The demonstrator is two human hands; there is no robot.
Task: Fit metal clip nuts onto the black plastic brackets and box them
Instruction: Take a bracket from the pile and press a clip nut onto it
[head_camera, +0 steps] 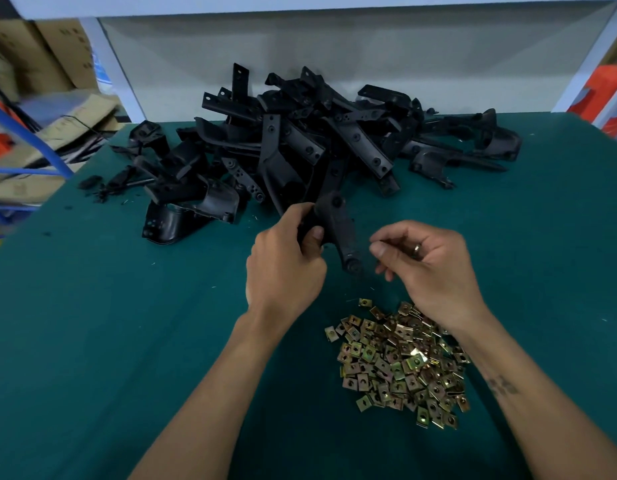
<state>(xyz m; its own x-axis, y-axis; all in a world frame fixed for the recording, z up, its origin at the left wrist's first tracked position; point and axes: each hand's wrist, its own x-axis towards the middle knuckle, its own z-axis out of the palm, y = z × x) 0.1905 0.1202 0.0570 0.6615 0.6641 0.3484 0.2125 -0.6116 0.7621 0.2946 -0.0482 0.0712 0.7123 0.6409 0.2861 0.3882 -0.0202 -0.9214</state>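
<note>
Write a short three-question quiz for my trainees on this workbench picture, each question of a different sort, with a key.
1. True or false: the left hand grips a black bracket.
2. Where does the pile of clip nuts lie? A) behind the heap of brackets; B) on the green mat, below the right hand; C) in a box.
3. Fill in: the right hand wears a ____ on one finger.

Key: 1 true; 2 B; 3 ring.
</note>
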